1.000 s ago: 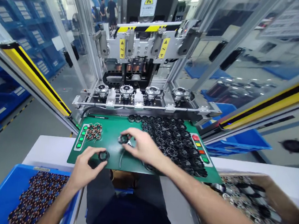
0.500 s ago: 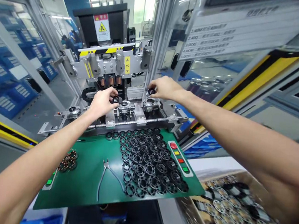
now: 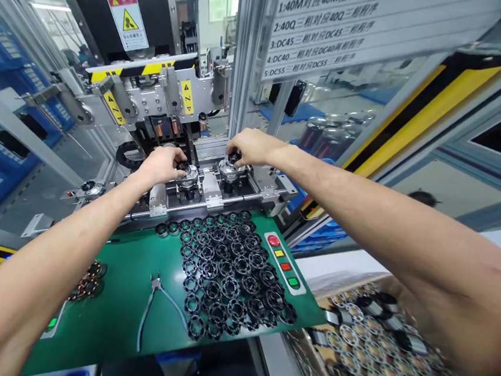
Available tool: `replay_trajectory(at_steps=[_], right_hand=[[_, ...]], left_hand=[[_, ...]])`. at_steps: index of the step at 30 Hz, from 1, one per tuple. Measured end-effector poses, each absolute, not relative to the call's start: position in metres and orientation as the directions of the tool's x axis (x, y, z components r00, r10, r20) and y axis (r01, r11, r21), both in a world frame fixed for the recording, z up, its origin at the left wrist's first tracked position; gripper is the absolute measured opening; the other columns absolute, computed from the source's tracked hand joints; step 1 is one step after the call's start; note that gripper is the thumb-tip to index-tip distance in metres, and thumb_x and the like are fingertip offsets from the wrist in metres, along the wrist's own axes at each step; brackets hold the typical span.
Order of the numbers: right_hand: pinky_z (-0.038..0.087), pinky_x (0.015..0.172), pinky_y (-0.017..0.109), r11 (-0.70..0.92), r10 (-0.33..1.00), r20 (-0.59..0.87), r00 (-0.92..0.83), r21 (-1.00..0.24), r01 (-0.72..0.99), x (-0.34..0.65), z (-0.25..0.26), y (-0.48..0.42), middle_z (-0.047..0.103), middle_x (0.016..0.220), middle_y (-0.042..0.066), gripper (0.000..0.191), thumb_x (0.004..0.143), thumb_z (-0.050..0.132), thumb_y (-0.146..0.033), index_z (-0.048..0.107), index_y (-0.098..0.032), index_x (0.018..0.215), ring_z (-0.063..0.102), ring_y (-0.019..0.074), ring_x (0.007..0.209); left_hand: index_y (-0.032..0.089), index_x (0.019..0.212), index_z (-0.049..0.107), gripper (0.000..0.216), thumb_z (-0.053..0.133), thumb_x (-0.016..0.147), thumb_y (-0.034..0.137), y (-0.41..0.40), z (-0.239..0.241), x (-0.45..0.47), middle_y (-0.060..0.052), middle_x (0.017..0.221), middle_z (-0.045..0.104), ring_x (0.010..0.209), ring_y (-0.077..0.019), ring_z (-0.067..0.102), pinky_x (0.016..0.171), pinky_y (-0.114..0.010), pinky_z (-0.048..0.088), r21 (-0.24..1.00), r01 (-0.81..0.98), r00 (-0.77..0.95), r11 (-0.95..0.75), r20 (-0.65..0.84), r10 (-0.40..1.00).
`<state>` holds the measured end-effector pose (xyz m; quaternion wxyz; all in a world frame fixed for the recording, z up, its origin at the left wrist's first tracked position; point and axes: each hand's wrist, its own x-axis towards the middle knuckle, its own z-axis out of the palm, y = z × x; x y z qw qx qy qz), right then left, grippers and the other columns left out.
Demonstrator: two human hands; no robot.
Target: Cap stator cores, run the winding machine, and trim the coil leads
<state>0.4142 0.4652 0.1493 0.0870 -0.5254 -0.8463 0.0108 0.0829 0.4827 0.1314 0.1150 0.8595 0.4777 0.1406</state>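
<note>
My left hand (image 3: 163,163) is closed on a black ring-shaped motor core (image 3: 183,167), holding it at the top of a round metal fixture (image 3: 188,179). In my right hand (image 3: 251,146) the fingers grip another black ring core (image 3: 234,157), set over a second round fixture (image 3: 231,171) to the right. Both cores are partly covered by fingers, so I cannot tell whether they are fully seated. Many similar black ring cores (image 3: 225,266) lie in rows on the green table mat (image 3: 133,307).
Blue-handled side cutters (image 3: 155,297) and copper-wound cores (image 3: 88,283) lie on the mat. A button panel (image 3: 285,264) sits at its right edge. The winding machine's head (image 3: 148,92) hangs behind the fixtures. A cardboard box of cores (image 3: 377,348) stands at lower right.
Both hands have lowered the black cores onto the two fixtures; before, they held them above or beside these. The camera view has shifted, so the scene sits further left.
</note>
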Motion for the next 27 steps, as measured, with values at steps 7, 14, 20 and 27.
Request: replay_trajectory(at_steps=[7, 14, 20, 27], right_hand=[[0.069, 0.102, 0.043, 0.471, 0.882, 0.031, -0.471, -0.126, 0.873, 0.422, 0.151, 0.486, 0.092, 0.105, 0.006, 0.031, 0.088, 0.111, -0.029, 0.098, -0.02, 0.114, 0.09, 0.0287, 0.104], [0.068, 0.11, 0.047, 0.431, 0.902, 0.045, -0.429, -0.091, 0.898, 0.427, 0.143, 0.476, 0.093, 0.119, 0.007, 0.037, 0.095, 0.102, -0.024, 0.096, -0.018, 0.132, 0.087, 0.0306, 0.115], [0.06, 0.13, 0.072, 0.398, 0.905, 0.184, -0.384, -0.047, 0.916, 0.42, 0.084, 0.397, 0.055, 0.191, 0.023, 0.081, 0.106, 0.065, -0.018, 0.054, -0.009, 0.186, 0.069, 0.0488, 0.159], [0.05, 0.14, 0.075, 0.359, 0.898, 0.31, -0.312, -0.104, 0.928, 0.41, 0.061, 0.376, 0.053, 0.193, 0.021, 0.077, 0.11, 0.055, -0.026, 0.053, -0.011, 0.185, 0.056, 0.0469, 0.174]], left_hand=[[0.02, 0.124, 0.091, 0.04, 0.099, 0.085, 0.023, 0.492, 0.14, 0.094, -0.008, 0.113, 0.089, 0.111, -0.0307, 0.083, 0.107, -0.04, 0.064, 0.237, 0.817, 0.531, -0.525, 0.046, 0.846], [0.012, 0.16, 0.077, 0.059, 0.084, 0.104, 0.028, 0.427, 0.107, 0.105, -0.024, 0.164, 0.077, 0.159, -0.0471, 0.065, 0.134, -0.062, 0.055, 0.128, 0.827, 0.535, -0.548, 0.124, 0.836], [0.013, 0.188, 0.046, 0.09, 0.08, 0.112, 0.047, 0.394, 0.089, 0.06, -0.02, 0.2, 0.039, 0.188, -0.0426, 0.034, 0.153, -0.066, 0.034, 0.144, 0.824, 0.518, -0.548, 0.201, 0.832], [0.001, 0.176, 0.052, 0.075, 0.044, 0.126, 0.056, 0.402, 0.104, -0.13, -0.02, 0.195, 0.048, 0.187, -0.0466, 0.034, 0.154, -0.075, 0.028, 0.146, 0.945, 0.214, -0.292, 0.398, 0.892]])
